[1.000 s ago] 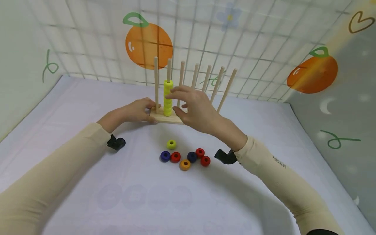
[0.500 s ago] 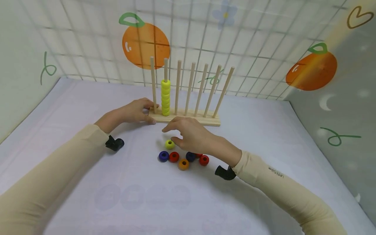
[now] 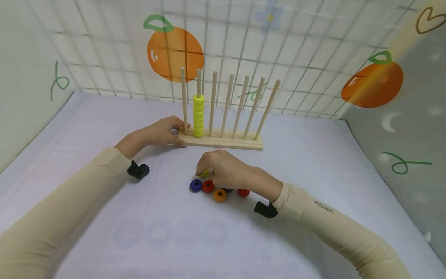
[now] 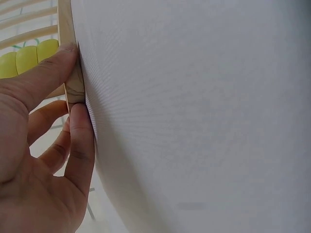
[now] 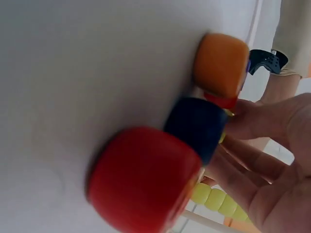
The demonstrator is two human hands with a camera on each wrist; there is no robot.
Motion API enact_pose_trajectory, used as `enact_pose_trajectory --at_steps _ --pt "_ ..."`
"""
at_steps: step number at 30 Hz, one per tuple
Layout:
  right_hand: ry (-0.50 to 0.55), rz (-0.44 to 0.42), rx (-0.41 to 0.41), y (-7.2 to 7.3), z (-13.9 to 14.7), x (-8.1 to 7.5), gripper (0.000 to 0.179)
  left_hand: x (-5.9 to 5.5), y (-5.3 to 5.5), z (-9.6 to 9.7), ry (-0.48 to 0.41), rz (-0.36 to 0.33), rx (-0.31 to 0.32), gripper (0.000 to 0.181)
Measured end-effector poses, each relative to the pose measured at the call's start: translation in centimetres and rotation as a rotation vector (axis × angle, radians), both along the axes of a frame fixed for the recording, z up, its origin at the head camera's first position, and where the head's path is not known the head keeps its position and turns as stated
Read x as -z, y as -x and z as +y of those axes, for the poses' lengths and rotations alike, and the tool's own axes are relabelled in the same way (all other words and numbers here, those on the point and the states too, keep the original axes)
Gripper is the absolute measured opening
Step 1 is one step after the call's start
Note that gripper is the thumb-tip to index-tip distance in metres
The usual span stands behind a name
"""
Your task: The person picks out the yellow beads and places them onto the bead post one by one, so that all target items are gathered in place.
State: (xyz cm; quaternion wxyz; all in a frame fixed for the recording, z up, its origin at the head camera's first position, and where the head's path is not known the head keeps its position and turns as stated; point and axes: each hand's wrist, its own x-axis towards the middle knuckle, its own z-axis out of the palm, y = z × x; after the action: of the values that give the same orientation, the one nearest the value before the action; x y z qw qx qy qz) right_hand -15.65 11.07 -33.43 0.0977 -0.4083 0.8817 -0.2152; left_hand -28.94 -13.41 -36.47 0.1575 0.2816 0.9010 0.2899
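Note:
My left hand grips the left end of a wooden peg stand; in the left wrist view its thumb and fingers pinch the end of the base. Yellow beads are stacked on the stand's second peg from the left, and the other pegs are bare. In front of the stand, my right hand reaches down to the table and pinches a single yellow bead, partly covered by its fingers. The right wrist view shows that bead almost wholly hidden behind a dark blue bead.
Close by the right hand lie loose beads: a purple-blue one, a red one, an orange one and another red one. Behind the stand rises a gridded wall cover printed with oranges.
My right hand has left the top of the yellow stack, come down toward the front and closed its fingers on the loose yellow bead. The left hand keeps its grip on the stand.

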Motion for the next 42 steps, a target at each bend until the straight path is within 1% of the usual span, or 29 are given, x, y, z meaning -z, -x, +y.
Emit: enact_pose_trajectory --at_steps 3,6,11,20,24,29,34,42 --pt "-0.014 0.002 0.007 0.0 -0.1 0.2 0.037 0.0 0.0 0.1 -0.001 0.0 0.001 0.067" --pt "-0.025 0.011 0.016 0.0 -0.1 0.2 0.033 -0.1 -0.1 0.2 0.003 -0.001 -0.007 0.066" --pt "-0.029 0.026 0.024 0.0 -0.2 0.2 0.029 -0.3 -0.2 0.5 -0.006 -0.004 0.001 0.066" --pt "-0.032 0.027 0.031 0.0 -0.4 0.5 0.031 0.0 -0.2 0.5 0.003 -0.018 -0.009 0.066" --pt "-0.041 0.034 0.04 0.0 -0.3 0.3 0.033 -0.2 -0.3 0.7 -0.004 -0.018 -0.006 0.066" --pt "-0.026 0.043 0.028 0.1 -0.1 0.1 0.031 -0.4 -0.4 0.7 0.0 -0.02 -0.006 0.065" --pt "-0.005 0.06 0.014 0.2 0.0 -0.1 0.03 -0.3 -0.3 0.5 -0.001 -0.013 -0.004 0.065" --pt "0.004 0.057 0.033 0.3 0.1 -0.9 0.028 -0.4 -0.2 0.1 0.02 -0.008 -0.003 0.066"
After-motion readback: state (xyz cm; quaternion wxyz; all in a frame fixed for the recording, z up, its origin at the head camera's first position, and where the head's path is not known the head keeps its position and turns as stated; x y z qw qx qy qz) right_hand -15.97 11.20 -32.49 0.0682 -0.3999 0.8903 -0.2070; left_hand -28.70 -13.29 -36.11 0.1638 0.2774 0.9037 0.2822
